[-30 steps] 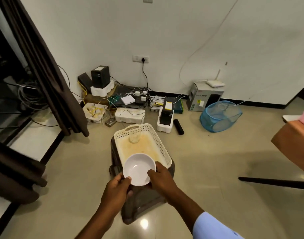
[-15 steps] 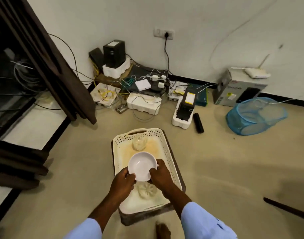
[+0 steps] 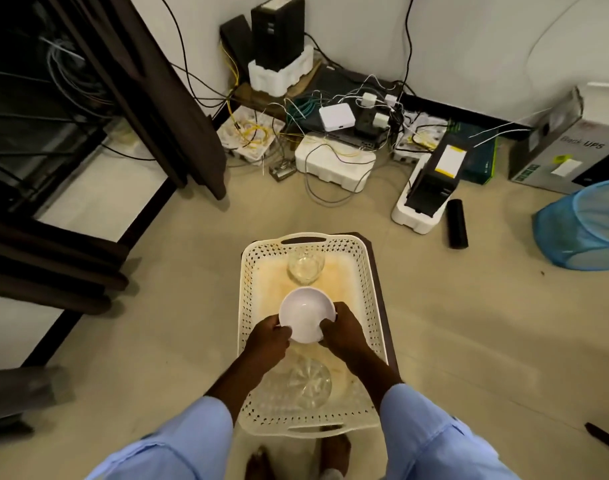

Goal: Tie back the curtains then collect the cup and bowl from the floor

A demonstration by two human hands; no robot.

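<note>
Beige floor (image 3: 469,341) under dark stool (image 3: 382,299), foam blocks (image 3: 334,164), blue basket (image 3: 583,226).

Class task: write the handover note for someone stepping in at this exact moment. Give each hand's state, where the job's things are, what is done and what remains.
Left hand and right hand: both grip the white bowl by its rim, over the middle of the cream basket.
Glass cup: upright at the basket's far end.
Curtain: hangs gathered at the left; no tie shows.
Done: cup and bowl are off the floor.
Left: set the bowl down in the basket and let go; check the curtain tie.
</note>
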